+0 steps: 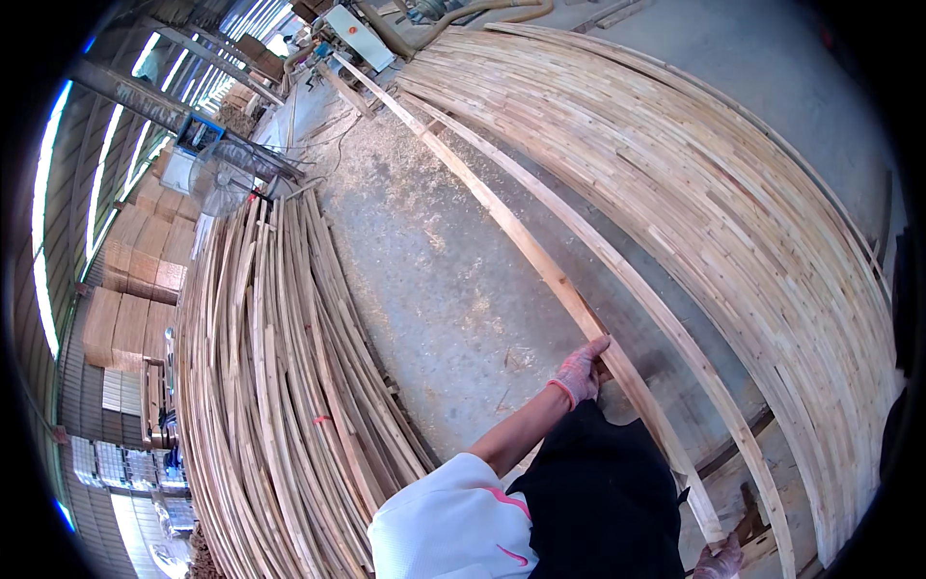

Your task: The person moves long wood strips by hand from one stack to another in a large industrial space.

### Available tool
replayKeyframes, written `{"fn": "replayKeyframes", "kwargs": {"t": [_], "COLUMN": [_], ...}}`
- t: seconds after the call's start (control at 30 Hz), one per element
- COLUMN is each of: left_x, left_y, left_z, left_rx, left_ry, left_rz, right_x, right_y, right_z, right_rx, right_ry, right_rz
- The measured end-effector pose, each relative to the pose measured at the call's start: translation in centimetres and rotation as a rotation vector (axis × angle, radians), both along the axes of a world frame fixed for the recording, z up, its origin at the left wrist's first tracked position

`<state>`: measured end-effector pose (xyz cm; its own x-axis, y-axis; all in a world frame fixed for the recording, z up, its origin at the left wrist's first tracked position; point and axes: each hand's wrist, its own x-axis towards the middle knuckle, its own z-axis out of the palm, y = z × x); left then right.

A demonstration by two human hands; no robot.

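A long, narrow wooden strip (536, 253) runs from the lower right up to the far end of the floor. My left hand (581, 372), in a pale reddish knitted glove, closes round its left edge partway along. Down at the lower edge, my right hand (720, 560), gloved too, grips the strip's near end; the frame cuts off part of that hand. A second long strip (632, 280) lies just right of the held one, alongside a broad layer of wooden strips (666, 183) laid edge to edge.
At left lies a big stack of loose strips (260, 386). Beyond it stand a large fan (220, 179) and bundled wood stacks (135, 251). A white machine cabinet (359, 39) and hose (473, 14) are at the far end. Sawdust covers parts of the concrete floor (434, 318).
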<state>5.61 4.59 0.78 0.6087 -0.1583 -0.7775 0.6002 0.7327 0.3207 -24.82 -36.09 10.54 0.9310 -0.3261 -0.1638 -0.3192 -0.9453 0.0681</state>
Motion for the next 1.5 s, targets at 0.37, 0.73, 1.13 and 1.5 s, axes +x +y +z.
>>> {"fn": "replayKeyframes", "kwargs": {"t": [0.37, 0.73, 1.13, 1.5], "left_x": [0.3, 2.6, 5.3, 6.7], "left_y": [-0.1, -3.7, -6.1, -4.5], "left_z": [4.3, 6.7, 2.8, 0.7], "left_rx": [0.097, -0.087, -0.24, -0.089], "left_ry": [-0.313, -0.246, -0.261, -0.251], "left_rz": [-0.16, -0.029, -0.044, -0.084], "right_x": [0.2, 8.5, 13.3, 12.0], "right_y": [-10.9, -14.7, -13.6, -13.9], "right_z": [-6.1, -1.9, 3.3, 0.1], "right_rx": [0.7, 1.556, 0.808, 1.154], "right_ry": [-0.099, 0.411, 0.601, 0.687], "right_rz": [-0.089, -0.94, -0.362, -0.506]}}
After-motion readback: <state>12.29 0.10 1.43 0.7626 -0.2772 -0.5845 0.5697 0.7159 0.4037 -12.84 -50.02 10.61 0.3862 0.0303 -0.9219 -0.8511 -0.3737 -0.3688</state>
